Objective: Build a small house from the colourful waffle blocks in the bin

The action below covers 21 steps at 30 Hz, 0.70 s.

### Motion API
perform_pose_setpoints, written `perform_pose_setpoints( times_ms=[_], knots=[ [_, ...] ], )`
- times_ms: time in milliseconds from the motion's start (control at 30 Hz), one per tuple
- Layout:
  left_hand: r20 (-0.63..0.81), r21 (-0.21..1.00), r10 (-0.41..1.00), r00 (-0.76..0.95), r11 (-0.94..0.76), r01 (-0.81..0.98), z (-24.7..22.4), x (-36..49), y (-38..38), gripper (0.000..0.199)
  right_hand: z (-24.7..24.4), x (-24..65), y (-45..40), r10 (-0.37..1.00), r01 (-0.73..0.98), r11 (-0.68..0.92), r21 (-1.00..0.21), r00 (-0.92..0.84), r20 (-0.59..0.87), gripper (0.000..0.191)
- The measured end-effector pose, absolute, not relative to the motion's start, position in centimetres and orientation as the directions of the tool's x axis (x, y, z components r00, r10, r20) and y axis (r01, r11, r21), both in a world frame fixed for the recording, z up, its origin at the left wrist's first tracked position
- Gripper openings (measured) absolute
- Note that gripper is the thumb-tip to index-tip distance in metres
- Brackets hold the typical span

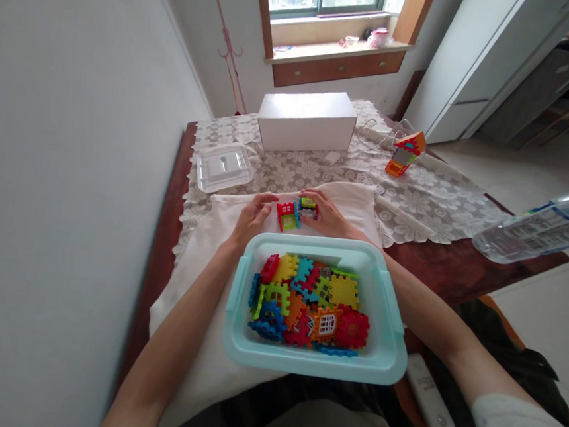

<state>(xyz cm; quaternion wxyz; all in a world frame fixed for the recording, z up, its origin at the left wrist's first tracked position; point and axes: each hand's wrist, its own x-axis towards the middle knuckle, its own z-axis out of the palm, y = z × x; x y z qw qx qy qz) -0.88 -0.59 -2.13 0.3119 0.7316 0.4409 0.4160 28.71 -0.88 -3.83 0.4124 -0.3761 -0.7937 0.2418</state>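
Note:
On the white cloth, past the bin, stands a small structure of joined plastic pieces (288, 216), red, green and blue, with a blue and yellow-green part at its right. My right hand (325, 212) is curled round that right part, thumb and fingers on either side. To the left of the structure is my left hand (255, 215), fingers curved and apart, holding nothing. A light teal bin (313, 370) sits nearest me, between my forearms, with many loose interlocking pieces (307, 298) in red, yellow, green, blue and orange.
A white box (306, 126) stands at the table's back. A clear plastic lid (224, 168) lies at the left, an orange and red built piece (405, 154) stands at the right. A large clear bottle (542, 226) is near the right edge, a power strip (429, 393) below.

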Motion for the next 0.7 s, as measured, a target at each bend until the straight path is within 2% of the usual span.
perform_pose_setpoints(
  times_ms=[167,333,533,633,700],
  knots=[
    [0.299,0.753,0.889,0.346,-0.442,0.487,-2.5,-0.6,-0.4,0.038,-3.9,28.7,-0.8,0.801,0.396,0.594,-0.701,-0.374,0.467,0.048],
    [0.344,0.753,0.904,0.253,-0.427,0.5,-2.7,-0.5,-0.2,0.03,-4.3,28.4,-0.6,0.878,0.455,0.478,-0.751,-0.259,0.402,0.063],
    [0.343,0.758,0.924,0.166,-0.377,0.533,-3.5,-0.6,0.1,0.057,-4.6,28.6,0.0,0.922,0.447,0.384,-0.808,-0.227,0.312,0.06],
    [0.423,0.691,0.882,0.21,-0.463,0.555,-3.7,-0.8,0.1,0.064,-4.4,28.6,-0.3,0.916,0.419,0.398,-0.816,-0.231,0.328,0.063],
    [0.504,0.603,0.82,0.272,-0.56,0.568,-3.4,-0.8,0.0,0.066,-4.0,28.4,-0.6,0.905,0.397,0.423,-0.814,-0.231,0.357,0.064]
  ],
)
